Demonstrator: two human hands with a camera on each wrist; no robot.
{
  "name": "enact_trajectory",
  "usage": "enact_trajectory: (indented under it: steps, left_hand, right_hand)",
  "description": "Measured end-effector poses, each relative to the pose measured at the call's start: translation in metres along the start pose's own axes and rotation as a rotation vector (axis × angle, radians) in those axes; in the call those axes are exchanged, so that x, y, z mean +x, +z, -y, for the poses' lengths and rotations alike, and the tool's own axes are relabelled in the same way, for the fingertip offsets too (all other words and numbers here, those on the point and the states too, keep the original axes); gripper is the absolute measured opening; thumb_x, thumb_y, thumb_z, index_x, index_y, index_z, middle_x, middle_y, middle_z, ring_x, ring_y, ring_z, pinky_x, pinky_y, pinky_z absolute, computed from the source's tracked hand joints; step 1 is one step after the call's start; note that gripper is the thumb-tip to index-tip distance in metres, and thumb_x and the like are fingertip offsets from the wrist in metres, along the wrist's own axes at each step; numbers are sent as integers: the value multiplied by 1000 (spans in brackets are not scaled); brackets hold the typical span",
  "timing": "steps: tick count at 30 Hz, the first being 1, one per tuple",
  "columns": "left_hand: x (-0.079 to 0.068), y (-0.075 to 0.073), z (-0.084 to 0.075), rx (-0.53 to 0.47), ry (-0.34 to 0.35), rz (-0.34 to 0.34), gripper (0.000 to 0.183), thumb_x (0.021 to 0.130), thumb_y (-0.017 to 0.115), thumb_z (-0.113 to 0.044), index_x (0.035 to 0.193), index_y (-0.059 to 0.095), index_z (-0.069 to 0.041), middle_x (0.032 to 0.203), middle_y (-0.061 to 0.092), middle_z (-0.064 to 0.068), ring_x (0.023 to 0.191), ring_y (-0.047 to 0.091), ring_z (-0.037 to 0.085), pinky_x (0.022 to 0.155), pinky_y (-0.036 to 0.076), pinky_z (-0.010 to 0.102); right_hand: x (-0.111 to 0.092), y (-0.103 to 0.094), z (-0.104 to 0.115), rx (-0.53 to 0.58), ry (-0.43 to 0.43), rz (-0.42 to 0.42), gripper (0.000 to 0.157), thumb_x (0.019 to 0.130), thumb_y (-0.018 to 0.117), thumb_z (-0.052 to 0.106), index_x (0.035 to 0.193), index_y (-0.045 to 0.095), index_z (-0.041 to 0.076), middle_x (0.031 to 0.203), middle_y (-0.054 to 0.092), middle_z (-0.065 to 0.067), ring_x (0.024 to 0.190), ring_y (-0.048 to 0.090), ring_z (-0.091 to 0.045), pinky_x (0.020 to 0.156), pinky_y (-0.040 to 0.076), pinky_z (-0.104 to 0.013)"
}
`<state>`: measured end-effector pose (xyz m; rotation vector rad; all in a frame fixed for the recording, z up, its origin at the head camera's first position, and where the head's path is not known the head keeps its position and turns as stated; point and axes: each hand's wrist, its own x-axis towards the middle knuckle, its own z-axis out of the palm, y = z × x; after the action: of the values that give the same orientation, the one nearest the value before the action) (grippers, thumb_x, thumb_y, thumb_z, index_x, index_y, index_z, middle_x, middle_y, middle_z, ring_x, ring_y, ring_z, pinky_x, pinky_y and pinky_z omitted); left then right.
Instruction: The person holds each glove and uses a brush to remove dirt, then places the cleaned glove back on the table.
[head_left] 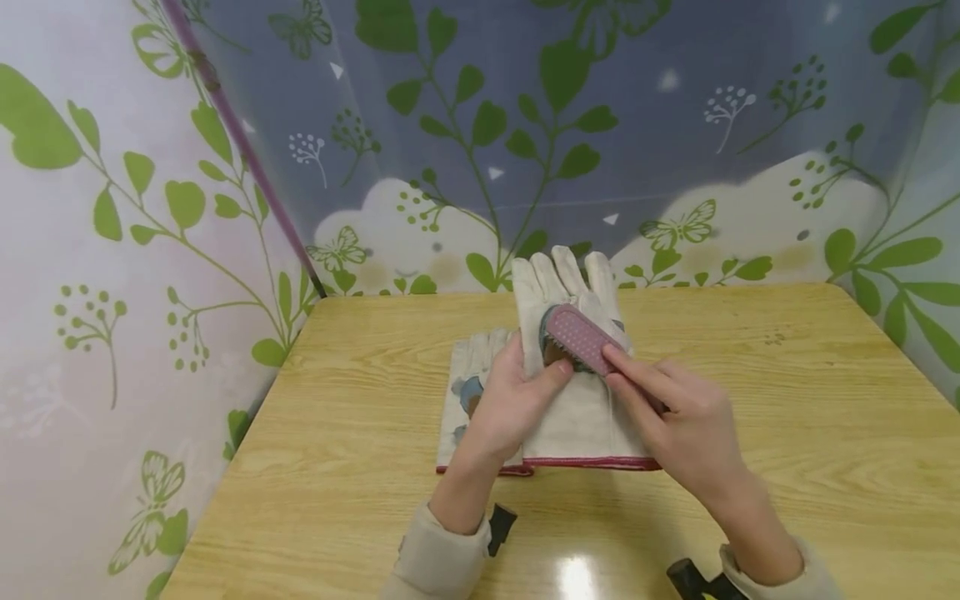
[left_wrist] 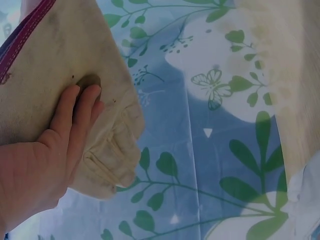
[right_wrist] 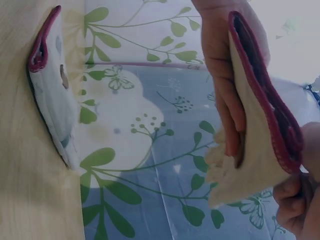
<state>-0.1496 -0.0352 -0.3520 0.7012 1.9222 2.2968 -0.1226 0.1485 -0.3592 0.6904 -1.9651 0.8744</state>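
My left hand (head_left: 510,396) grips a cream canvas work glove (head_left: 566,425) raised over the table, thumb on its front. Behind it, in the left wrist view, the other fingers (left_wrist: 82,107) lie along the cloth beside a dark brown patch. The glove's fingers point away and its cuff is edged in dark red. My right hand (head_left: 678,417) pinches the near end of an oblong pink brush (head_left: 581,333) with pale dots on its back. Short bristles show along its edge, over the glove's printed picture. In the right wrist view the glove hides the brush.
A second cream glove (head_left: 465,417) with a blue and brown print lies on the wooden table (head_left: 360,433), left of the held one. Leaf-patterned cloth walls (head_left: 450,100) stand at the back and sides. Dark straps or mounts (head_left: 501,529) sit at both wrists.
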Motion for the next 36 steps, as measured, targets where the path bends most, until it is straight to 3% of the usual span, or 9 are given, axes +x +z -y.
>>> enact_trajectory:
  steps: [4,12,15,18,23,26,31,34,36]
  left_hand:
    - [-1,3,0,69,54,73,62,91,48,6,146,30,-18,144,42,1,130,41,14,107,34,32]
    - [-4,13,3,189,0,127,64,92,48,3,147,26,-22,144,41,-4,130,39,6,108,30,26]
    - [-3,14,6,214,-12,133,59,92,50,1,144,32,-20,139,47,-4,126,43,7,106,33,27]
    - [-1,12,8,229,-41,101,54,92,53,-4,141,37,-21,132,51,-5,121,46,6,103,36,28]
    - [1,3,7,105,-61,16,47,93,53,-5,137,40,-16,124,53,3,112,48,10,99,38,31]
    - [2,-5,4,31,-49,-21,46,94,50,-2,137,38,-13,128,51,6,114,47,13,101,37,33]
    - [2,-13,-2,17,-52,-57,45,93,50,-3,137,40,-11,129,52,8,113,52,16,97,42,33]
    - [0,-8,-10,64,-43,-17,47,92,50,0,137,40,-10,127,53,8,108,54,14,94,45,32]
    - [-2,-2,-17,103,-19,30,52,91,48,3,140,37,-8,131,51,10,110,53,15,95,44,32]
  right_hand:
    - [-2,6,2,-101,3,-38,39,94,54,40,107,73,9,62,59,-1,49,34,-2,42,27,-16]
    - [-5,11,-1,-207,54,-100,34,93,57,34,111,71,8,67,65,-10,47,43,-10,41,32,-23]
    - [-3,9,-5,-181,107,-105,27,88,67,19,113,70,9,76,69,-11,54,51,-10,46,36,-20]
    - [0,3,-9,-94,175,-97,38,79,72,1,116,68,10,91,72,-12,66,57,-5,55,39,-13]
    - [3,-13,-9,45,176,-43,41,74,72,-9,113,69,5,95,71,-12,70,54,2,59,39,-8]
    - [5,-20,-5,66,110,21,37,74,73,-5,110,71,5,89,72,-9,67,51,2,56,37,-9]
    - [6,-21,3,19,30,116,35,75,75,4,110,72,10,78,70,-1,57,42,0,51,32,-12]
    - [4,-13,6,-11,7,103,25,86,69,20,108,73,9,68,64,1,52,37,-1,47,30,-13]
    - [3,-6,7,-44,0,67,29,90,63,30,106,73,9,63,59,2,50,34,-1,44,28,-13]
